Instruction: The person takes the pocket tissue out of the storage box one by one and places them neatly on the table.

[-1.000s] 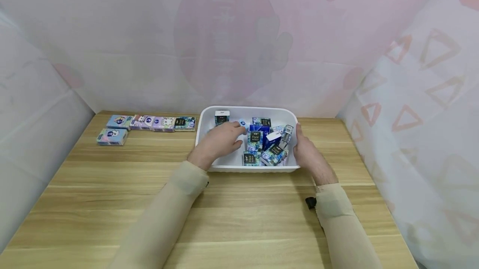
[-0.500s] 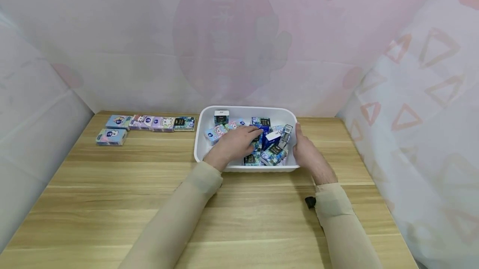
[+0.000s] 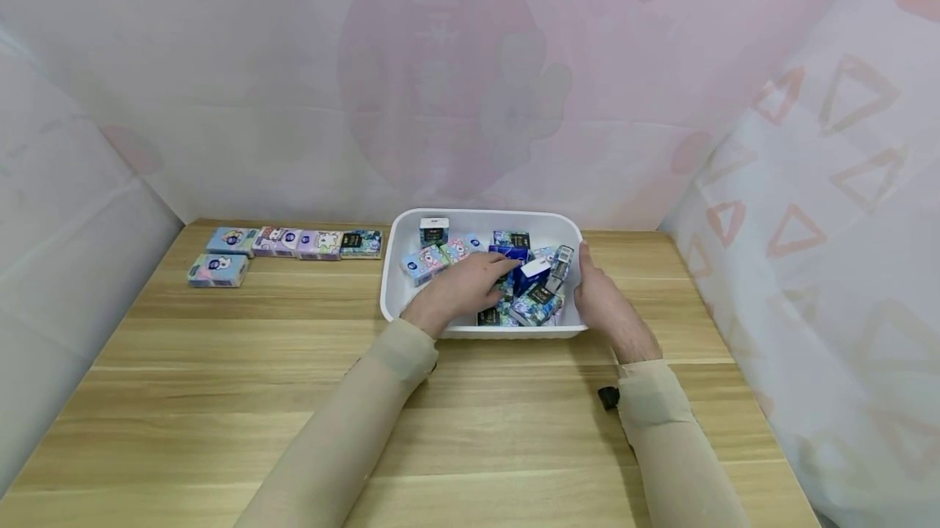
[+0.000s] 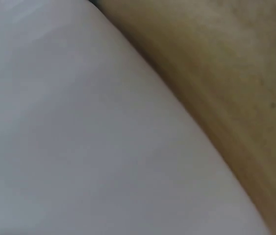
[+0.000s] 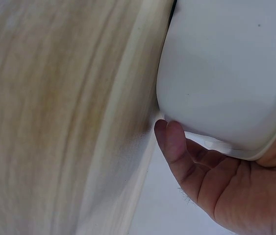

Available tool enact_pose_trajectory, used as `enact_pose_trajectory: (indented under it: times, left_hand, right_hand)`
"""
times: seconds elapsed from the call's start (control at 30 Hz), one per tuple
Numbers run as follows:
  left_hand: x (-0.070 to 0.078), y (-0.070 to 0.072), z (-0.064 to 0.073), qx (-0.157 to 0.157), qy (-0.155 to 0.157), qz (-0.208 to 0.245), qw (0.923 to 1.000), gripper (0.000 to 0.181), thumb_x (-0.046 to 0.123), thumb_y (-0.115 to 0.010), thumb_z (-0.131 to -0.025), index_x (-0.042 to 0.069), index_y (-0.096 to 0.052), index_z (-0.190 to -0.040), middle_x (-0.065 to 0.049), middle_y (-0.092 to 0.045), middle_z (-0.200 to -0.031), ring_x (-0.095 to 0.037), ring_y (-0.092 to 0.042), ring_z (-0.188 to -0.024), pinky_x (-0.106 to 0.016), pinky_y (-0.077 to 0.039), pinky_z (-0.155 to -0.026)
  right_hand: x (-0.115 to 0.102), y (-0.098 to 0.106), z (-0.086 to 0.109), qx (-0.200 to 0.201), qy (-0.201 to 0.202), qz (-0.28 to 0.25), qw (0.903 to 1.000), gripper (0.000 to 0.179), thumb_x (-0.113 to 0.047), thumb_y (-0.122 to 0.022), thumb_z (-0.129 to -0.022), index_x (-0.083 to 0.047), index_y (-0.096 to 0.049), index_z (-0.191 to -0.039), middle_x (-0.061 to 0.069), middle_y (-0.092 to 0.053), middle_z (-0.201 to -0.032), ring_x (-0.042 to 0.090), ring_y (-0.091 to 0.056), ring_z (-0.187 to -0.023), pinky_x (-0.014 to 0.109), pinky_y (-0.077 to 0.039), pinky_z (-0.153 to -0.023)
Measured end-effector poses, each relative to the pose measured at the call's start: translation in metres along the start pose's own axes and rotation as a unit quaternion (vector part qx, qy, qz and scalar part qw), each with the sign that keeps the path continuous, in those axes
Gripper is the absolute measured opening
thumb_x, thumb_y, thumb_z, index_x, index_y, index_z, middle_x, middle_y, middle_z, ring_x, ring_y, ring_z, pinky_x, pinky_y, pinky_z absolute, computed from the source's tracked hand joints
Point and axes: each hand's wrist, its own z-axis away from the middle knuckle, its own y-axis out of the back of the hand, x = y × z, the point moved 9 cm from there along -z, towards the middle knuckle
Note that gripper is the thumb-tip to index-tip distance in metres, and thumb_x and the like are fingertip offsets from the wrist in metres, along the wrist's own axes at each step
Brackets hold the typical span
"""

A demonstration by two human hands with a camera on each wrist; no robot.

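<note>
Only the head view shows both hands (image 3: 464, 285) (image 3: 606, 303) (left over packets (image 3: 537, 305)).

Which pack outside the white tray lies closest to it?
The black-labelled pack just left of the tray; the other four packs lie farther left, without that label.

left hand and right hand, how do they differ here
The left hand reaches inside the white tray; the right hand grips its right end. The left hand points rightward over the packs; the right hand points toward the backdrop. Both emerge from beige sleeves.
</note>
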Motion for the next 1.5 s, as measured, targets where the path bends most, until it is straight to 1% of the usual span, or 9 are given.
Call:
enact_pose_trajectory:
  times: [0.17, 0.37, 0.8, 1.1, 1.13, 1.2, 1.33, 1.37, 1.5]
  left_hand:
    - [0.000, 0.000, 0.000, 0.006, 0.001, 0.013, 0.9999, 0.064, 0.015, -0.080, -0.112, 0.007, -0.057, -0.172, -0.018, -0.071, -0.160, -0.035, -0.074, -0.142, -0.046, -0.062, -0.127]
    - [-0.003, 0.000, 0.003, 0.001, 0.029, 0.024, 0.9993, 0.060, 0.019, -0.085, -0.111, 0.013, -0.064, -0.167, -0.015, -0.070, -0.158, -0.034, -0.070, -0.140, -0.048, -0.062, -0.124]
    - [0.001, 0.006, 0.006, -0.003, 0.032, 0.003, 0.9995, 0.056, 0.017, -0.086, -0.109, 0.016, -0.068, -0.161, -0.011, -0.075, -0.158, -0.035, -0.068, -0.148, -0.052, -0.052, -0.135]
    - [0.008, 0.023, 0.015, 0.018, 0.011, 0.008, 0.9997, 0.033, 0.009, -0.080, -0.111, 0.019, -0.079, -0.143, -0.013, -0.077, -0.141, -0.033, -0.073, -0.128, -0.049, -0.065, -0.118]
    - [-0.001, 0.014, 0.011, 0.024, 0.002, 0.016, 0.9996, 0.030, 0.011, -0.078, -0.113, 0.021, -0.080, -0.142, -0.011, -0.077, -0.138, -0.030, -0.074, -0.124, -0.046, -0.066, -0.115]
    - [-0.002, 0.018, 0.014, 0.023, -0.002, 0.026, 0.9994, 0.028, 0.010, -0.076, -0.114, 0.020, -0.081, -0.140, -0.011, -0.076, -0.135, -0.027, -0.074, -0.120, -0.045, -0.068, -0.110]
    - [-0.007, 0.021, 0.020, 0.020, 0.005, 0.046, 0.9987, 0.029, 0.009, -0.074, -0.116, 0.017, -0.081, -0.142, -0.011, -0.076, -0.135, -0.027, -0.074, -0.119, -0.043, -0.069, -0.107]
    - [0.001, 0.033, 0.028, 0.015, 0.013, 0.046, 0.9987, 0.031, 0.005, -0.075, -0.114, 0.016, -0.081, -0.142, -0.013, -0.076, -0.135, -0.029, -0.074, -0.119, -0.045, -0.069, -0.107]
    - [-0.007, 0.037, 0.035, 0.026, 0.022, 0.048, 0.9982, 0.030, 0.005, -0.074, -0.114, 0.016, -0.081, -0.141, -0.012, -0.076, -0.136, -0.028, -0.075, -0.121, -0.045, -0.068, -0.108]
  right_hand:
    - [0.001, -0.002, 0.001, -0.005, -0.005, -0.012, 0.9999, 0.083, -0.001, -0.034, -0.117, 0.000, 0.014, -0.184, 0.048, -0.038, -0.178, 0.058, -0.066, -0.148, 0.069, -0.055, -0.130]
    - [0.001, -0.002, 0.001, -0.006, -0.007, -0.016, 0.9998, 0.084, 0.000, -0.034, -0.117, -0.002, 0.016, -0.184, 0.047, -0.037, -0.179, 0.056, -0.068, -0.146, 0.067, -0.057, -0.128]
    - [0.000, -0.001, -0.001, -0.002, 0.000, -0.006, 1.0000, 0.082, 0.001, -0.035, -0.116, 0.001, 0.010, -0.185, 0.049, -0.039, -0.176, 0.059, -0.066, -0.148, 0.069, -0.057, -0.128]
    - [-0.001, -0.001, -0.002, 0.002, 0.004, -0.008, 1.0000, 0.083, 0.002, -0.035, -0.115, 0.003, 0.008, -0.185, 0.049, -0.042, -0.175, 0.057, -0.069, -0.144, 0.068, -0.059, -0.125]
    - [-0.002, 0.000, -0.002, 0.003, 0.004, -0.008, 1.0000, 0.083, 0.002, -0.035, -0.115, 0.003, 0.008, -0.185, 0.048, -0.041, -0.176, 0.057, -0.068, -0.145, 0.067, -0.059, -0.126]
    - [-0.002, 0.000, -0.001, 0.000, 0.003, -0.008, 1.0000, 0.083, 0.002, -0.035, -0.115, 0.002, 0.009, -0.185, 0.048, -0.040, -0.177, 0.057, -0.067, -0.147, 0.067, -0.058, -0.127]
    - [-0.002, 0.000, 0.000, -0.004, 0.001, -0.012, 0.9999, 0.085, 0.002, -0.036, -0.115, 0.000, 0.012, -0.185, 0.048, -0.039, -0.177, 0.057, -0.068, -0.146, 0.067, -0.059, -0.126]
    - [-0.002, 0.000, 0.001, -0.004, 0.002, -0.013, 0.9999, 0.085, 0.002, -0.036, -0.115, 0.000, 0.013, -0.185, 0.048, -0.040, -0.177, 0.057, -0.068, -0.145, 0.067, -0.059, -0.125]
    - [-0.002, 0.000, 0.000, -0.003, 0.004, -0.014, 0.9999, 0.086, 0.003, -0.037, -0.115, 0.000, 0.013, -0.185, 0.048, -0.041, -0.176, 0.056, -0.070, -0.143, 0.067, -0.060, -0.124]
